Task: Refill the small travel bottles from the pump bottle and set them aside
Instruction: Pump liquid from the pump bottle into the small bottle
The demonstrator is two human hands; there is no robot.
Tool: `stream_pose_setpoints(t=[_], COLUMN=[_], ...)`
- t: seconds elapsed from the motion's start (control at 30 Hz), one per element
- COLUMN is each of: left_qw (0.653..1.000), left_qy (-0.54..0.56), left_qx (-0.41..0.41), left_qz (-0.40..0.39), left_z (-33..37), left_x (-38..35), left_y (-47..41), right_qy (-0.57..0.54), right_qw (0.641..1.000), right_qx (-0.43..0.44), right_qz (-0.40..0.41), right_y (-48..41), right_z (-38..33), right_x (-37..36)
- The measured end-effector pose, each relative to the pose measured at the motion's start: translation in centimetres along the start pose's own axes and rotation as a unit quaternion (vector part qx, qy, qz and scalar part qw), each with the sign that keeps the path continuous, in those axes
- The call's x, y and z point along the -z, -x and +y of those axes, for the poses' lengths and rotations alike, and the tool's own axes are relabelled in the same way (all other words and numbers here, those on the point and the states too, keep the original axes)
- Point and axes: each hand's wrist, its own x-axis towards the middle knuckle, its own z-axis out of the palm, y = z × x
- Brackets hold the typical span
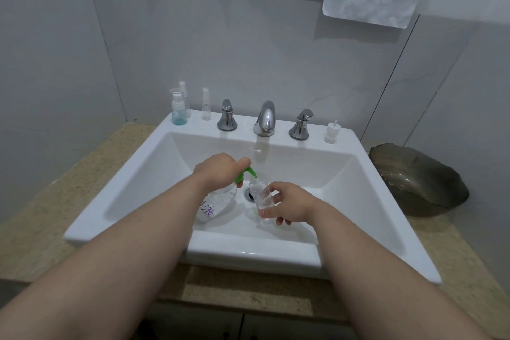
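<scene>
I see a green nozzle [249,171] on the clear pump bottle [218,203] with purple lettering, a clear travel bottle [260,194], a white sink [248,252], a speckled beige counter [36,215], and 1 rear bottle [178,113] that seems blue-tinted low down.

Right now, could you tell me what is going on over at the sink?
A person is refilling a bottle over the sink. Their left hand grips the top of the pump bottle, which is tilted so its green nozzle points at the mouth of a small clear travel bottle held by the right hand. A few other small bottles stand on the back-left ledge, and a white cap sits at the back right.
</scene>
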Motion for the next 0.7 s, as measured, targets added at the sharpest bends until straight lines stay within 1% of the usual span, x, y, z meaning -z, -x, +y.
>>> stream_pose_setpoints(t=[0.2, 0.53, 0.7], left_qw=[1.0, 1.0, 1.0], left_qy=[-0.018, 0.009, -0.009], left_qx=[0.0, -0.001, 0.005], left_qz=[0.002, 0.012, 0.01], left_z=[-0.02, -0.24, 0.33], left_x=[-0.02, 0.08, 0.18], left_y=[0.2, 0.52, 0.57], right_qy=[0.006, -0.004, -0.001], right_qw=[1.0, 1.0, 1.0], right_qx=[-0.003, -0.002, 0.002], right_qz=[0.0, 0.001, 0.003], right_y=[-0.07, -0.02, 0.11], right_z=[0.07, 0.01, -0.04], right_x=[-0.01, -0.02, 0.0])
